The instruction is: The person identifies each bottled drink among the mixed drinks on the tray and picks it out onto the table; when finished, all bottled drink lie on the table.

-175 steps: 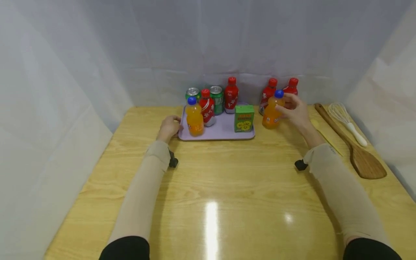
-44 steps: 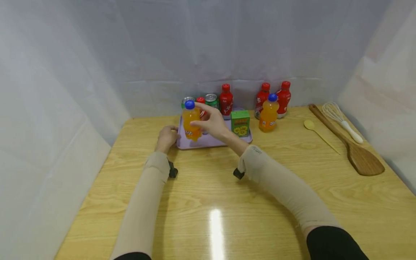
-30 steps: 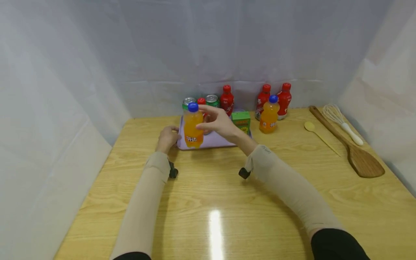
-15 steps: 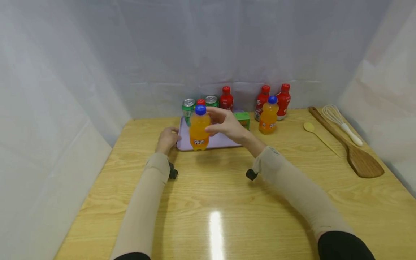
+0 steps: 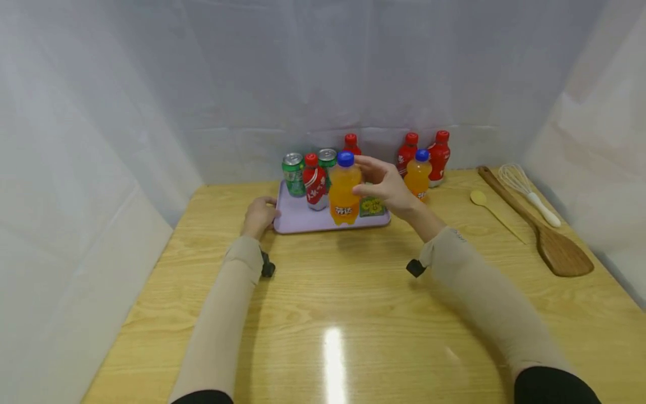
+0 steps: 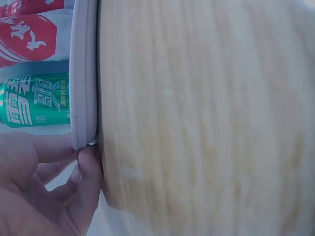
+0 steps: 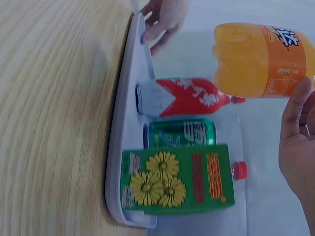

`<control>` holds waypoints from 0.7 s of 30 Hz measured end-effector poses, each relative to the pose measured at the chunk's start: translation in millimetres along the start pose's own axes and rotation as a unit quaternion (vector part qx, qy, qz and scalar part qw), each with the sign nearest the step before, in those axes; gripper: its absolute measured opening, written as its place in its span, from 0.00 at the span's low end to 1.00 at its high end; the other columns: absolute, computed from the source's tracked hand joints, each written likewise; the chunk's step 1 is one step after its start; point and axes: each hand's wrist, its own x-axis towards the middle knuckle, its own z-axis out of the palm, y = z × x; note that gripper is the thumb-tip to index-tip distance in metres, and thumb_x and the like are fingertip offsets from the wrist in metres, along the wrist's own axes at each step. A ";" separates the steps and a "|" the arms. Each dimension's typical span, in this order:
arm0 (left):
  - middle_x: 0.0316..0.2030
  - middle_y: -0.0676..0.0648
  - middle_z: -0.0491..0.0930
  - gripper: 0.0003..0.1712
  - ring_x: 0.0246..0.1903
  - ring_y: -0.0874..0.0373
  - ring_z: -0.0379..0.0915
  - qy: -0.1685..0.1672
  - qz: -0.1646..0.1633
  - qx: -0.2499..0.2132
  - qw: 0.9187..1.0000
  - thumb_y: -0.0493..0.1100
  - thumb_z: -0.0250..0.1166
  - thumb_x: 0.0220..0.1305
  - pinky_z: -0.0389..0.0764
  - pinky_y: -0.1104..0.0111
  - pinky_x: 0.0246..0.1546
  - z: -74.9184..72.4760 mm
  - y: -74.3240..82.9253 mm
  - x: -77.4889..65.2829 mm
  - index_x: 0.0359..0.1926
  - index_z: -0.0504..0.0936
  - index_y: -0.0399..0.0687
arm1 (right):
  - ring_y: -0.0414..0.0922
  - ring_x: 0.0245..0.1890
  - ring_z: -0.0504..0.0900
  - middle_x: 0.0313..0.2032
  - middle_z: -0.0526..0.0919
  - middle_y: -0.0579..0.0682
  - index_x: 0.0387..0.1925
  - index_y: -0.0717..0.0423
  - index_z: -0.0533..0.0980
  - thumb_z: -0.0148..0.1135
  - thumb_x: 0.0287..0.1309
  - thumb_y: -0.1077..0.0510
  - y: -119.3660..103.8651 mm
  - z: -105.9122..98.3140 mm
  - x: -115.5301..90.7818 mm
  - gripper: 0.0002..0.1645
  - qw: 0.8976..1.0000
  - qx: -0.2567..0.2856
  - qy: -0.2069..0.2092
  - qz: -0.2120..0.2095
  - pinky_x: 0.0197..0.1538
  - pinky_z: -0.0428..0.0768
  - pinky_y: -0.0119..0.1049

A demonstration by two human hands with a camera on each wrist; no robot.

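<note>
My right hand (image 5: 386, 188) grips an orange soda bottle (image 5: 345, 193) with a blue cap; in the right wrist view the bottle (image 7: 263, 60) is raised above the tray. The lilac tray (image 5: 303, 223) has its left edge pinched between the thumb and fingers of my left hand (image 5: 259, 216), which the left wrist view shows at the tray corner (image 6: 83, 113). On the tray stand a red-labelled bottle (image 5: 315, 185), two green cans (image 5: 293, 175) and a green carton (image 5: 372, 207) with yellow flowers. Another red-capped bottle (image 5: 351, 143) shows behind, partly hidden.
Right of the tray stand a second orange soda bottle (image 5: 418, 175) and two red bottles (image 5: 438, 160). Further right lie a yellow spoon (image 5: 497, 214), a wooden spatula (image 5: 560, 249) and a whisk (image 5: 530, 193). White sheeting (image 5: 313, 73) encloses the table (image 5: 282, 314).
My right hand has lifted the orange soda bottle from the tray's left part and carried it rightward, uncovering the red bottle and a can. Earlier it let go of the other orange bottle. My left hand stays put.
</note>
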 end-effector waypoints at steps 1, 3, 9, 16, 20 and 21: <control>0.66 0.35 0.77 0.26 0.37 0.57 0.77 -0.001 -0.001 -0.001 1.000 0.37 0.62 0.71 0.78 0.78 0.29 0.1 -0.5 0.1 0.69 0.76 0.41 | 0.41 0.41 0.81 0.54 0.87 0.38 0.69 0.50 0.77 0.69 0.64 0.69 -0.4 -3.6 -1.8 0.33 1.000 0.004 0.005 -0.003 0.37 0.84 0.30; 0.66 0.35 0.77 0.27 0.37 0.57 0.77 -0.001 -0.003 -0.003 1.000 0.36 0.62 0.71 0.79 0.78 0.29 -0.1 -1.3 0.0 0.69 0.76 0.41 | 0.41 0.39 0.80 0.54 0.88 0.38 0.65 0.43 0.80 0.70 0.64 0.69 -0.3 -10.8 -5.1 0.32 1.000 0.010 0.017 -0.011 0.35 0.83 0.29; 0.64 0.34 0.78 0.26 0.32 0.60 0.75 0.001 0.002 -0.004 1.000 0.36 0.62 0.70 0.78 0.78 0.27 -1.1 -2.6 0.4 0.68 0.77 0.41 | 0.40 0.32 0.78 0.48 0.89 0.38 0.58 0.35 0.84 0.72 0.61 0.71 -1.7 -28.2 -14.5 0.32 0.998 0.013 0.063 -0.015 0.31 0.82 0.28; 0.63 0.35 0.78 0.26 0.31 0.60 0.75 0.002 -0.001 -0.009 1.000 0.36 0.62 0.70 0.78 0.77 0.27 -0.1 -1.2 3.0 0.68 0.77 0.41 | 0.39 0.29 0.78 0.47 0.90 0.37 0.58 0.38 0.84 0.72 0.60 0.71 -6.6 -49.8 -26.9 0.31 0.994 -0.015 0.106 -0.019 0.30 0.81 0.27; 0.64 0.35 0.78 0.26 0.33 0.60 0.75 0.000 -0.003 -0.011 1.000 0.36 0.62 0.70 0.78 0.77 0.28 -0.9 0.6 1.7 0.68 0.77 0.41 | 0.37 0.29 0.78 0.48 0.91 0.35 0.58 0.38 0.84 0.71 0.60 0.74 -8.3 -64.4 -34.4 0.32 0.991 -0.024 0.125 -0.035 0.32 0.80 0.25; 0.64 0.34 0.78 0.26 0.33 0.59 0.75 -0.002 -0.003 -0.012 1.000 0.36 0.62 0.70 0.78 0.77 0.28 -1.4 0.9 1.0 0.68 0.76 0.41 | 0.37 0.30 0.78 0.48 0.91 0.35 0.58 0.38 0.84 0.70 0.60 0.74 -9.3 -67.9 -36.7 0.33 0.991 -0.023 0.127 -0.035 0.33 0.80 0.25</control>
